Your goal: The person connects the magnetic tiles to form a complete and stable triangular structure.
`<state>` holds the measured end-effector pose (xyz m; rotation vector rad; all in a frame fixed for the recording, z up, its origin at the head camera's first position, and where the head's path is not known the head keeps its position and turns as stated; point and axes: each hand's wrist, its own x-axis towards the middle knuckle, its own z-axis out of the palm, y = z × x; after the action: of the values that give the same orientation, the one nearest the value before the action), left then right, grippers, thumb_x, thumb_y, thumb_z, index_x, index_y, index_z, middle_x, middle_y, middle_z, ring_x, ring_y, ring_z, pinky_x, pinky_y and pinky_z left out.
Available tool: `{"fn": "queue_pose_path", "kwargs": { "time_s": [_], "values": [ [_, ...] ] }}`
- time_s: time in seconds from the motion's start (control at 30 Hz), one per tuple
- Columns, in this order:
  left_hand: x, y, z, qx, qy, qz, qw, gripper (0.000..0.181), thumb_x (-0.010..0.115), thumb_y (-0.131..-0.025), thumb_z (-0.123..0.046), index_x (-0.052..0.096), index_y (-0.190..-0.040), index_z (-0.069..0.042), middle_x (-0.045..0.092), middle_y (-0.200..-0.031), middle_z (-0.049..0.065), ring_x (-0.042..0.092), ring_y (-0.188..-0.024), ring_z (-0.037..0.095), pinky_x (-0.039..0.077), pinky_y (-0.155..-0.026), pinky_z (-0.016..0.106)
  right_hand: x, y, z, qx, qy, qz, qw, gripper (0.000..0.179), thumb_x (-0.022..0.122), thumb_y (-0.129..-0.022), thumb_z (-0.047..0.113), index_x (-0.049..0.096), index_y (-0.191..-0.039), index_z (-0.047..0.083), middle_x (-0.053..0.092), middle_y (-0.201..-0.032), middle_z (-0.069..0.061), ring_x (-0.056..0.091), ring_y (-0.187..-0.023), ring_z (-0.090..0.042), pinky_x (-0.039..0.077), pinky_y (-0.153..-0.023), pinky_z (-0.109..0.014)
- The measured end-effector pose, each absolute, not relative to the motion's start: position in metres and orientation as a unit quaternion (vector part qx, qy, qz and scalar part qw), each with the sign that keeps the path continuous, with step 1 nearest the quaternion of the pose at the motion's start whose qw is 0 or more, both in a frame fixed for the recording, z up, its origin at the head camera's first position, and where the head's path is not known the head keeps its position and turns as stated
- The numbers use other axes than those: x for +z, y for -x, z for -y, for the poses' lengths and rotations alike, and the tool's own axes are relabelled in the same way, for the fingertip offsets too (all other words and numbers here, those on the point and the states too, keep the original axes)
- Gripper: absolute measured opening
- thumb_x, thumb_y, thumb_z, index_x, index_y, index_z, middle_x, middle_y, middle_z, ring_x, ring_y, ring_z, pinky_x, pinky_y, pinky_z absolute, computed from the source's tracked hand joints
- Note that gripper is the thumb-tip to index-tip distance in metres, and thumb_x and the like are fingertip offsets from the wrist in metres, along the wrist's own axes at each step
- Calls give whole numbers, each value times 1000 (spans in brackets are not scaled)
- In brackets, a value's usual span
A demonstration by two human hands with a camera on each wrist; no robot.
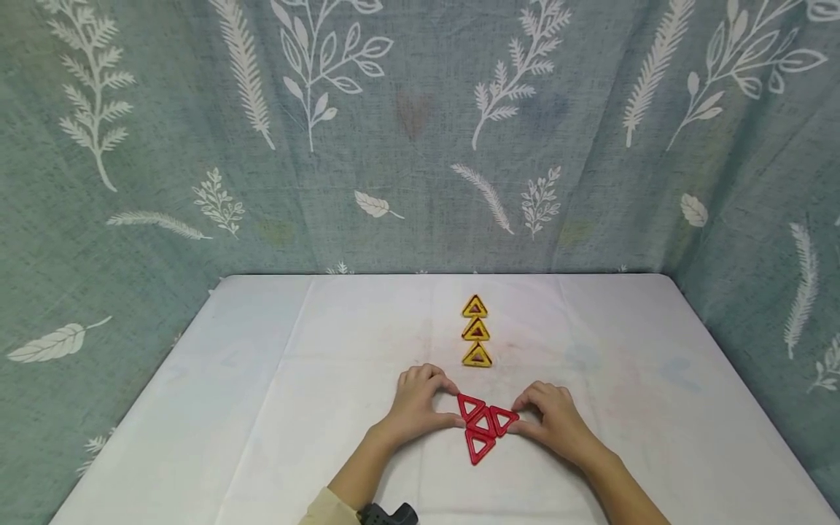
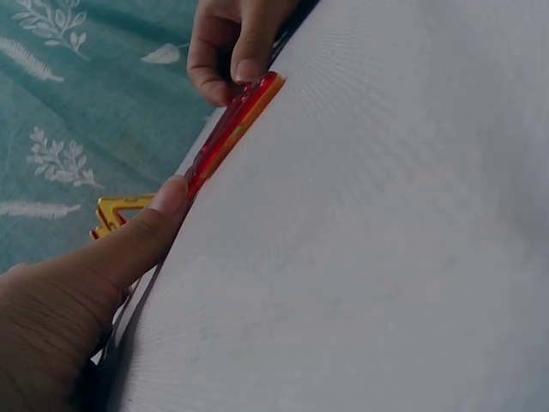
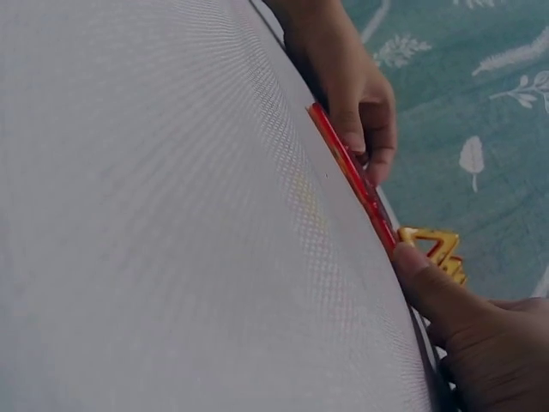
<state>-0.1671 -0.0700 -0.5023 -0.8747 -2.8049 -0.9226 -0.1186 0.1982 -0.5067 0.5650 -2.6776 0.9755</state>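
Observation:
Several red triangular building tiles with open centres lie joined flat on the white table, a middle tile (image 1: 491, 426) with others along its sides. My left hand (image 1: 418, 405) pinches the left tile (image 1: 472, 398), index finger at its upper corner and thumb at its lower one. From the other side, my right hand (image 1: 553, 421) holds the right tile (image 1: 504, 410) by its outer tip between thumb and fingers. The near tile (image 1: 485, 451) points toward me, untouched. In the left wrist view the red tiles (image 2: 232, 133) appear edge-on, my left thumb (image 2: 141, 236) against their near end.
Three yellow triangular tiles (image 1: 477, 363) form a column beyond the red ones, toward the back of the white table (image 1: 328, 350). A green leaf-patterned cloth (image 1: 420, 211) hangs behind and at both sides. A black strap device (image 1: 389, 515) is on my left wrist.

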Motion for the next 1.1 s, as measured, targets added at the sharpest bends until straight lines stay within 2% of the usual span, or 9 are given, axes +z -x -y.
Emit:
{"fn": "queue_pose_path", "kwargs": {
  "time_s": [0.23, 0.4, 0.67, 0.83, 0.97, 1.1],
  "values": [
    [-502, 164, 68, -312, 269, 911, 31, 41, 84, -62, -47, 64, -89, -23, 50, -105, -4, 41, -103, 19, 28, -93, 44, -506, 117, -196, 320, -162, 927, 107, 30, 85, -63, 31, 60, -80, 27, 52, -79, 21, 48, -80, -3, 33, -81, -38],
    [-504, 165, 69, -321, 278, 905, 36, 40, 84, -62, -45, 62, -87, -23, 51, -103, -5, 42, -101, 17, 29, -92, 42, -507, 117, -195, 356, -166, 911, 128, 29, 86, -63, 27, 62, -79, 27, 54, -79, 22, 49, -79, -2, 31, -80, -36],
    [-503, 164, 72, -336, 386, 856, 78, 37, 82, -68, -37, 71, -101, -23, 55, -103, -6, 44, -102, 14, 35, -90, 38, -509, 116, -191, 395, -234, 872, 168, 29, 85, -65, 17, 65, -85, 22, 57, -85, 17, 51, -79, -2, 34, -76, -30],
    [-499, 161, 72, -330, 421, 841, 85, 29, 80, -72, -36, 74, -96, -20, 56, -101, -7, 45, -103, 13, 36, -91, 37, -508, 115, -186, 423, -249, 854, 169, 27, 83, -68, 13, 68, -90, 20, 60, -86, 15, 54, -79, -4, 38, -74, -28],
    [-500, 162, 72, -310, 429, 843, 93, 24, 79, -73, -37, 75, -91, -21, 57, -100, -8, 45, -101, 11, 36, -92, 36, -509, 114, -182, 427, -271, 845, 173, 25, 82, -69, 13, 69, -89, 20, 63, -84, 14, 54, -77, -4, 35, -76, -27],
    [-500, 162, 72, -296, 443, 842, 86, 23, 76, -76, -38, 76, -95, -24, 56, -100, -10, 44, -101, 8, 35, -91, 35, -510, 112, -177, 399, -274, 856, 180, 23, 83, -67, 16, 68, -85, 22, 63, -82, 16, 52, -77, -2, 30, -77, -29]
  ]
}}
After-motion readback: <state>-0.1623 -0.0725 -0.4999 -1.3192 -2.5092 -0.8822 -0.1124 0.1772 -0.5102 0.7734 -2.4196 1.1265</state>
